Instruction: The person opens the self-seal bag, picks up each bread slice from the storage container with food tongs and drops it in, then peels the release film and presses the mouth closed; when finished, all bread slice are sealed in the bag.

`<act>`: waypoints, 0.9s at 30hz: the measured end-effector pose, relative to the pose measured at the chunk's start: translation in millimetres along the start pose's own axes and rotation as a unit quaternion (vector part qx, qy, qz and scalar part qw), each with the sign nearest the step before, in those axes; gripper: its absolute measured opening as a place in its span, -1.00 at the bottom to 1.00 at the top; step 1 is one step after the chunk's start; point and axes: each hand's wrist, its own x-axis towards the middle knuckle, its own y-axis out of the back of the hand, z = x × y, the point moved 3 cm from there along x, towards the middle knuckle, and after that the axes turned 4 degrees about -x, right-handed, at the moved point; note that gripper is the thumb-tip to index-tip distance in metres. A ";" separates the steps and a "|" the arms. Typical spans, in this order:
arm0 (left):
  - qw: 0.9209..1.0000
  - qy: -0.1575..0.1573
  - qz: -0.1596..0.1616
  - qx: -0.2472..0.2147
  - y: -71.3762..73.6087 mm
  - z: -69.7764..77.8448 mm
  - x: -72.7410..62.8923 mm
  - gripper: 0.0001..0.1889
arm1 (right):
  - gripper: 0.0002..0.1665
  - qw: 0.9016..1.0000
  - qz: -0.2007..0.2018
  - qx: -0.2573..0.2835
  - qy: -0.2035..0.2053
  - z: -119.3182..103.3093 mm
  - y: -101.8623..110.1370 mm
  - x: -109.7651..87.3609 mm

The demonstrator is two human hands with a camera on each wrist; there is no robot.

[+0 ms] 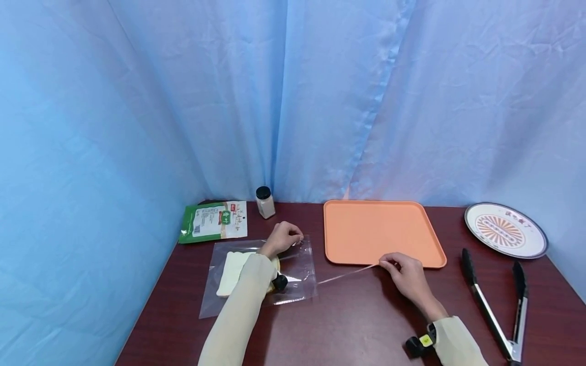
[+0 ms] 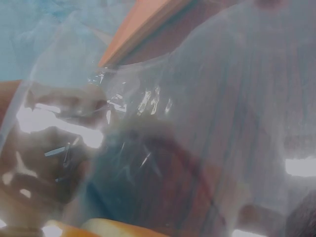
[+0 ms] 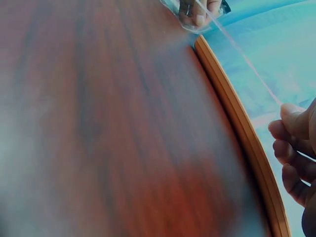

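A clear plastic bag (image 1: 303, 267) lies on the table at the left, with sliced bread (image 1: 232, 272) inside. My left hand (image 1: 284, 238) reaches across the bread and pinches the bag near its far right corner. In the left wrist view the crinkled, shiny film (image 2: 222, 98) fills most of the picture. To the right, my right hand (image 1: 405, 274) pinches the end of a thin pale strip (image 1: 348, 275) between thumb and forefinger. The strip (image 3: 242, 52) stretches taut from those fingers towards the bag's right edge. My left forearm hides part of the bread.
An orange tray (image 1: 380, 231) lies behind my right hand. Black-tipped tongs (image 1: 492, 317) and a patterned plate (image 1: 531, 244) are at the right. A green and white packet (image 1: 212, 222) and a black-capped jar (image 1: 265, 203) stand at the back left, before the blue curtain (image 1: 320, 101).
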 end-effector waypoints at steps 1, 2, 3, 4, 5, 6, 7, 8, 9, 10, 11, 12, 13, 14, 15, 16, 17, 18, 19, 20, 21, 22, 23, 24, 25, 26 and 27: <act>1.000 0.000 -0.001 -0.002 0.0 -0.2 -0.1 -0.87 | -0.82 1.000 0.001 -0.002 0.000 1.2 2.0 -1.7; 1.000 0.001 -0.001 -0.003 0.3 -0.4 -0.1 -0.86 | -0.81 1.000 0.003 -0.006 0.000 2.5 4.0 -3.3; 1.000 0.003 -0.001 -0.004 0.5 -0.4 -0.2 -0.87 | -0.80 1.000 0.005 -0.008 0.000 3.9 6.1 -5.0; 1.000 0.003 0.000 -0.004 0.7 -0.4 -0.3 -0.87 | -0.78 1.000 0.006 -0.011 0.001 5.1 8.1 -6.7; 1.000 0.003 -0.001 -0.005 0.8 -0.4 -0.4 -0.87 | -0.77 1.000 0.007 -0.014 0.001 6.5 10.0 -8.3; 1.000 0.004 -0.001 -0.005 0.7 -0.5 -0.5 -0.87 | -0.76 1.000 0.007 -0.019 0.001 8.0 11.8 -10.1; 1.000 0.003 -0.002 -0.005 0.6 -0.3 -0.7 -0.87 | -0.76 1.000 0.007 -0.022 0.000 9.3 13.8 -11.8; 1.000 0.003 -0.002 -0.005 0.7 -0.1 -0.8 -0.87 | -0.76 1.000 0.005 -0.024 -0.002 10.7 15.7 -13.5; 1.000 0.002 -0.003 -0.005 0.5 0.0 -0.9 -0.87 | -0.76 1.000 0.003 -0.027 -0.005 12.0 17.5 -15.1; 1.000 0.001 -0.003 -0.006 0.4 0.2 -1.1 -0.87 | -0.76 1.000 0.000 -0.030 -0.010 13.2 19.2 -16.7; 1.000 0.000 -0.003 -0.006 0.3 0.3 -1.4 -0.87 | -0.77 0.999 -0.002 -0.032 -0.016 14.5 21.1 -18.1; 1.000 -0.001 -0.003 -0.005 0.2 0.3 -1.5 -0.87 | -0.77 0.999 -0.005 -0.034 -0.023 15.5 23.1 -19.4; 1.000 -0.003 -0.002 -0.005 0.3 0.5 -1.4 -0.87 | -0.77 0.999 -0.009 -0.034 -0.031 16.4 25.0 -20.4; 1.000 -0.004 -0.002 -0.004 0.4 0.6 -1.5 -0.87 | -0.78 0.999 -0.013 -0.033 -0.038 17.2 26.9 -21.3; 1.000 -0.004 -0.001 -0.002 0.6 0.7 -1.5 -0.87 | -0.78 0.998 -0.016 -0.034 -0.044 18.1 28.7 -22.2; 1.000 -0.006 0.000 -0.001 0.7 0.9 -1.4 -0.87 | -0.79 0.998 -0.019 -0.035 -0.049 19.2 30.6 -23.3; 1.000 -0.006 0.000 0.001 0.7 0.9 -1.3 -0.88 | -0.79 0.998 -0.023 -0.039 -0.054 20.7 32.5 -24.3; 1.000 -0.006 0.001 0.002 0.6 0.9 -0.9 -0.88 | -0.79 0.997 -0.027 -0.041 -0.060 22.3 34.3 -25.4; 1.000 -0.005 0.000 0.002 0.5 0.9 -0.8 -0.88 | -0.80 0.996 -0.032 -0.044 -0.065 24.2 36.0 -26.5; 1.000 -0.004 -0.001 0.001 0.5 0.8 -0.8 -0.88 | -0.81 0.996 -0.036 -0.049 -0.069 26.2 37.6 -27.6; 1.000 -0.002 -0.002 0.000 0.4 0.6 -0.7 -0.87 | -0.81 0.995 -0.041 -0.055 -0.072 28.4 39.2 -28.7; 1.000 0.000 -0.003 0.000 0.2 0.3 -0.7 -0.87 | -0.81 0.994 -0.045 -0.060 -0.076 30.6 40.8 -29.7; 1.000 0.001 -0.005 0.000 0.1 0.2 -0.7 -0.87 | -0.82 0.993 -0.049 -0.065 -0.079 32.8 42.4 -30.6; 1.000 0.003 -0.006 0.000 0.0 0.1 -0.7 -0.87 | -0.82 0.993 -0.054 -0.069 -0.084 35.0 43.8 -31.4; 1.000 0.003 -0.006 0.002 0.1 0.2 -0.8 -0.87 | -0.82 0.992 -0.059 -0.075 -0.085 37.0 45.1 -31.9; 1.000 0.003 -0.007 0.004 0.3 0.1 -0.8 -0.87 | -0.83 0.991 -0.063 -0.078 -0.088 38.9 46.2 -32.4; 1.000 0.003 -0.008 0.008 0.4 0.1 -0.8 -0.87 | -0.84 0.990 -0.069 -0.082 -0.089 40.5 47.2 -32.7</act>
